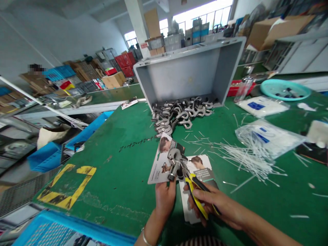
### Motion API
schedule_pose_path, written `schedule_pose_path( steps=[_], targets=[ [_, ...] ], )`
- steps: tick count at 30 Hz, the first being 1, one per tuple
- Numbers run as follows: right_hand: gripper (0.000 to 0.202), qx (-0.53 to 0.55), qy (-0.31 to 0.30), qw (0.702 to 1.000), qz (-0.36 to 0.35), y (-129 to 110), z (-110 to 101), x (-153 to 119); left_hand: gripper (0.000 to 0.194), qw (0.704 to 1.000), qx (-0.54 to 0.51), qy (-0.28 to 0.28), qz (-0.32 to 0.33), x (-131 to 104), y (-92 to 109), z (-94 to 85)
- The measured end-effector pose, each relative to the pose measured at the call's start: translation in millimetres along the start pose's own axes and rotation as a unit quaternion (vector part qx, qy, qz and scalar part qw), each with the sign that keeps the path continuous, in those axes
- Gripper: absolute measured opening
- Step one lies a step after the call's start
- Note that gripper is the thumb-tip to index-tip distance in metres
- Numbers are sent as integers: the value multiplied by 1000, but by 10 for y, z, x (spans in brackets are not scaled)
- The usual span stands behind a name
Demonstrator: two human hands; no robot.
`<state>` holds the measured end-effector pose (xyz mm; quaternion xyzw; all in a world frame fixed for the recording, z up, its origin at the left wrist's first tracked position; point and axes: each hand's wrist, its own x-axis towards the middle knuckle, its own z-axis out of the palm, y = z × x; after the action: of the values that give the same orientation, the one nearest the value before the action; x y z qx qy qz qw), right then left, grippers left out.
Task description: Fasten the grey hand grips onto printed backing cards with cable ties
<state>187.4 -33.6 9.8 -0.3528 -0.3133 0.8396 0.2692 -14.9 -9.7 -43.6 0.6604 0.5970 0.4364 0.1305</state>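
My left hand (165, 198) holds up a printed card (156, 167) with a grey and black metal clamp-like part (174, 160) against its front; most of its fingers are hidden behind them. Wrapped round yellow and black pliers (196, 194) is my right hand (210, 201). The pliers' jaws reach the right side of the part; what lies between them is too small to make out. A stack of similar cards (188, 205) lies on the green table (123, 177), partly beneath my right hand.
Beyond the cards, a grey crate (189, 75) lies on its side with many similar parts (179, 112) spilling out. White cable ties (246, 160) are scattered to the right, near plastic bags (271, 136) and a turquoise bowl (284, 89). A blue basket (61, 232) stands at the lower left.
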Motion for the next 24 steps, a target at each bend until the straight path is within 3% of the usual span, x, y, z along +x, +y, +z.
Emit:
schedule_pose_path(
  steps=[6, 10, 12, 15, 18, 21, 22, 24],
  targets=[
    [41, -18, 31, 999, -3, 2, 54, 14, 36, 1000, -9, 4, -3, -40, -48, 0],
    [41, -47, 70, 996, -20, 62, 68, 99, 33, 989, -118, -3, -88, -18, 48, -21],
    [41, -59, 76, 995, -32, 107, 49, 142, 30, 962, -221, -4, -161, 9, 139, -28],
    [41, -85, 56, 994, -40, 127, 2, 110, 29, 880, -388, -18, -275, 74, 262, -21],
    [39, -221, 8, 974, -48, 63, -17, -93, 34, 805, -479, -34, -349, 186, 271, -8],
    [32, -413, -76, 906, -45, -6, -15, -324, 36, 779, -498, -1, -380, 329, 143, -24],
    [30, -450, -75, 888, -48, -13, -26, -365, 36, 780, -497, 19, -380, 371, 92, -39],
    [32, -462, -18, 884, -64, 1, -83, -368, 38, 789, -494, 56, -362, 430, 22, -84]
  ],
)
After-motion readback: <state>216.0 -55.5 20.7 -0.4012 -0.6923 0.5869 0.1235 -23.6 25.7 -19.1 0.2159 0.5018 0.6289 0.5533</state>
